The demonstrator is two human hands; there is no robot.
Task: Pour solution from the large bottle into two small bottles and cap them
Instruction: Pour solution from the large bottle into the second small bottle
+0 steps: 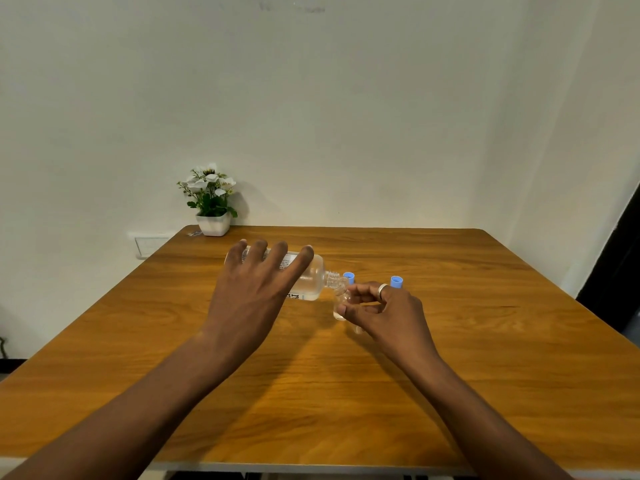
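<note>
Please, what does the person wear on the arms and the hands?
Both forearms are bare, with no sleeves in view. The left hand wears nothing: no glove, no ring, no watch. The right hand has one pale metal ring on a finger.

Entry, one view only: a head-worn wide-angle camera sits above the near edge of the wooden table [450,375] and faces forward and down, so the pale wall [346,98] fills the upper half of the frame and the tabletop the lower half. Range is close: both forearms enter from the lower corners, and the left hand [256,289] gripping the large bottle [313,278] meets the right hand [384,306] pinching the small bottle [341,303] just right of frame centre. A potted plant [211,202] marks the table's far edge, left of centre.
</note>
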